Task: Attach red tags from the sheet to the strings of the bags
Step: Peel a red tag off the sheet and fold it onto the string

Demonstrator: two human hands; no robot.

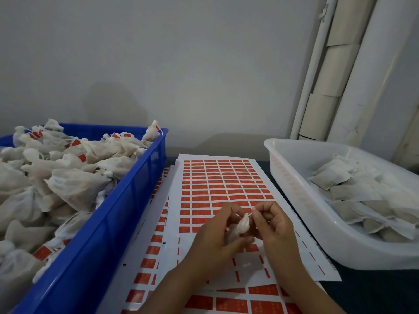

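Both hands met over the tag sheet (224, 180). Left hand (217, 236) gripped a small white bag (243, 224); right hand (272, 225) pinched its string (249, 214). Blue crate (108, 223) left, white tub (294, 200) right.

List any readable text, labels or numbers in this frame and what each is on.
None legible.
Red tags on the top sheet: faint print, too blurred to read.
Sheet's right edge: small dark printing, too small to read.
Tags on bags in the blue crate: no print discernible.
White tub: no marking visible.
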